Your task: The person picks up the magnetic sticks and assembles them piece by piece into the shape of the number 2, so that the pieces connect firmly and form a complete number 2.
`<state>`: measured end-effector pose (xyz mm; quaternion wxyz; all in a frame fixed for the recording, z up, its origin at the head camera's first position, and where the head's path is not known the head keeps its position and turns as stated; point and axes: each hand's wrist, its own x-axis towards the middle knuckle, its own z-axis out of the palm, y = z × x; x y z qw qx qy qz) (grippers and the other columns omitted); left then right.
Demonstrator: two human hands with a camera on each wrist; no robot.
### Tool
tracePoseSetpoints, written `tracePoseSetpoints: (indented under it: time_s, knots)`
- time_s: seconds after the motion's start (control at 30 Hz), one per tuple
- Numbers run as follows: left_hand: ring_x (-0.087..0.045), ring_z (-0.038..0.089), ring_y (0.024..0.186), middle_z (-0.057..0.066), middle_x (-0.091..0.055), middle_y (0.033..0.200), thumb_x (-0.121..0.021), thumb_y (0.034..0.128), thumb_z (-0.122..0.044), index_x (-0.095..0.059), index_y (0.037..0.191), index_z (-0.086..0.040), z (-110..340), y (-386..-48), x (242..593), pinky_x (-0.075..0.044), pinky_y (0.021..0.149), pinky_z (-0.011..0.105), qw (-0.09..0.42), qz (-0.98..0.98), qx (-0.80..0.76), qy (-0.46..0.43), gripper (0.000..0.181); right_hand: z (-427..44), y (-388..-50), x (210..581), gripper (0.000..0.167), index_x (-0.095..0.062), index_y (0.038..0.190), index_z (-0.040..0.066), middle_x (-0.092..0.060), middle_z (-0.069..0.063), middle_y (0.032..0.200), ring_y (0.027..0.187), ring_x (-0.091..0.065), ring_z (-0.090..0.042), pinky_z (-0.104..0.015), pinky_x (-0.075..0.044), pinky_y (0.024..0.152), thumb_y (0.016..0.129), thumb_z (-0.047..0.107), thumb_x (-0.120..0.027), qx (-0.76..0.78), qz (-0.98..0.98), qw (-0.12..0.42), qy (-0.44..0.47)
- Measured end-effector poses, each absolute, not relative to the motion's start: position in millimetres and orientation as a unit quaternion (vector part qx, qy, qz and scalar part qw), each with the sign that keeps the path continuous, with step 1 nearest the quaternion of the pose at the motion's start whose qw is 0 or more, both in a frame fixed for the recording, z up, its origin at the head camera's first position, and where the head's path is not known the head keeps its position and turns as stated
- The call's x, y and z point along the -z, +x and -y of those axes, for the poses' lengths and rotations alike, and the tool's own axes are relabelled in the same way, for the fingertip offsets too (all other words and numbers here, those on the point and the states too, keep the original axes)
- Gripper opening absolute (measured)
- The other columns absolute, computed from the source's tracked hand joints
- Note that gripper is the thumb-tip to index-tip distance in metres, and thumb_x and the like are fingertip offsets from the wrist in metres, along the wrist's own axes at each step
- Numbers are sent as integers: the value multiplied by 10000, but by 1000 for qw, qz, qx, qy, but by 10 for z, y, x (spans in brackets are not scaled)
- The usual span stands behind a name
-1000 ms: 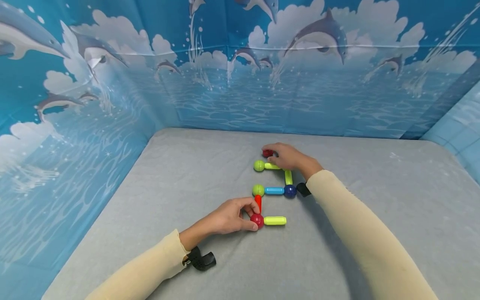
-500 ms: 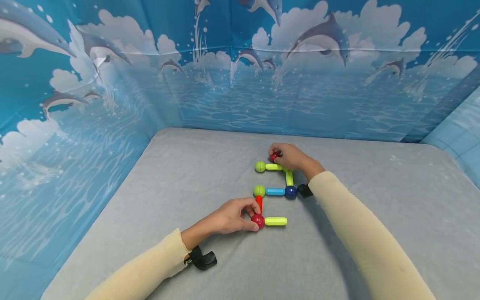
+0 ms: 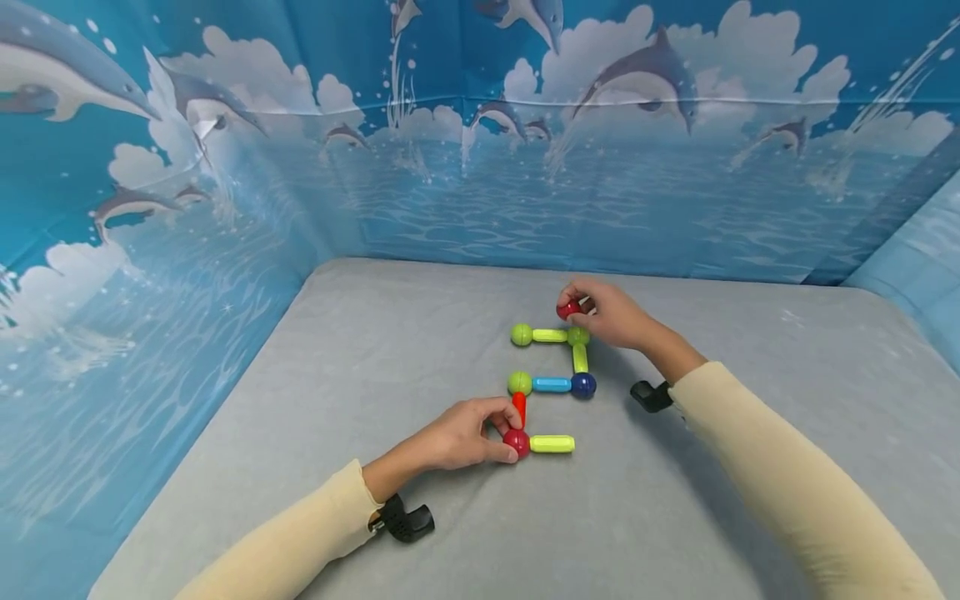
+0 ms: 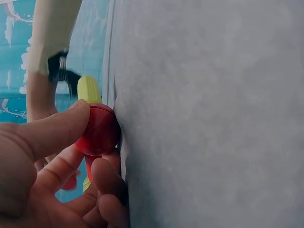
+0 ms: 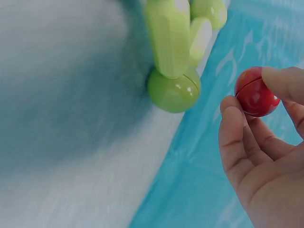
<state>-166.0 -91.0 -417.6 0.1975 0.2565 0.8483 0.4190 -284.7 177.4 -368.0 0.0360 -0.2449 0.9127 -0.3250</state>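
Observation:
On the grey cloth lies a zigzag of rods and balls. My left hand (image 3: 467, 433) pinches its near red ball (image 4: 99, 130) between thumb and fingers. From that ball a yellow-green rod (image 3: 552, 444) points right and a red rod (image 3: 519, 408) runs to a green ball (image 3: 520, 383). A blue rod (image 3: 551, 384) links this to a dark blue ball (image 3: 583, 385). Beyond are a second yellow-green rod (image 3: 580, 358), a green corner ball (image 5: 174, 90), a third rod (image 3: 550, 336) and a green end ball (image 3: 521, 335). My right hand (image 3: 606, 314) holds a loose red ball (image 5: 257, 91) above the corner ball, apart from it.
A grey cloth-covered table (image 3: 360, 350) lies under everything. Blue dolphin-print curtains (image 3: 480, 200) stand along its back and left side. Each wrist carries a black camera mount, the left one (image 3: 405, 521) close to the cloth.
My right hand has gathered the loose red ball into its fingers and carried it right, from behind the far rod to over the green corner ball. My left hand stays on its red ball.

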Motion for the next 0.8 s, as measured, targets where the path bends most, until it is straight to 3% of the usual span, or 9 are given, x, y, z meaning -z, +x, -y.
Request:
tracePoseSetpoints:
  time_s: [0.23,0.4,0.5,0.8]
  knots:
    - [-538,119,768,-18,-612,955,-797,829,-122,-631,991,-194,898,-1637,4167,-446,649,207,196,-856,-412,244,243,-2041,-2159,3649,213,-619,1097,109,-679,-70,1104,981,-663,-205,-354,-571,818,918,-3,-651,296,-907,24,-298]
    - [-539,123,743,-23,-612,947,-801,827,-139,-632,990,-200,895,-1639,4135,-454,645,219,187,-864,-400,240,242,-2189,-1798,3750,357,-598,1249,83,-674,-73,1154,969,-663,-158,-245,-561,759,904,53,-687,319,-901,70,-285]
    - [-536,122,748,-19,-613,943,-802,825,-138,-631,989,-192,894,-1653,4119,-450,649,220,181,-868,-396,239,244,-2228,-1734,3827,400,-589,1297,63,-664,-96,1174,968,-647,-168,-232,-551,742,910,93,-685,340,-896,103,-268]
    - [-548,122,789,7,-633,954,-793,830,-129,-635,996,-171,878,-1723,4135,-455,664,205,178,-871,-387,247,233,-2172,-1850,3997,328,-586,1248,87,-606,-70,1090,941,-555,-209,-265,-500,698,937,167,-654,369,-881,182,-233]
